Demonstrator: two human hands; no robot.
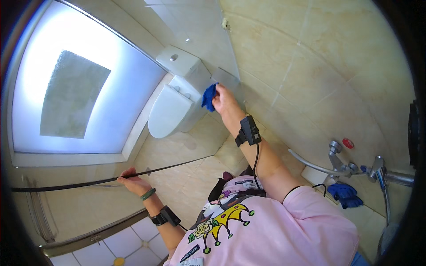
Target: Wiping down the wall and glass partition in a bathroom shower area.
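My right hand (223,99) pinches a crumpled blue cloth (209,97) beside the white toilet (171,109). The toilet's lid is down. Over on the left, my left hand (134,181) is closed around a long thin black edge strip (179,165), which runs from the left rim to the floor tiles. Whether the strip borders a clear panel, I cannot tell. Both wrists bear black strapped devices with cables, and a green bangle circles the left wrist.
A frosted window (109,126) fills the upper left. At right, a wall mixer tap (337,163) with a hose stands out from beige tiles (283,66). Dark blue gloves or cloth (345,195) lie below it. Metal rails (38,212) are at lower left.
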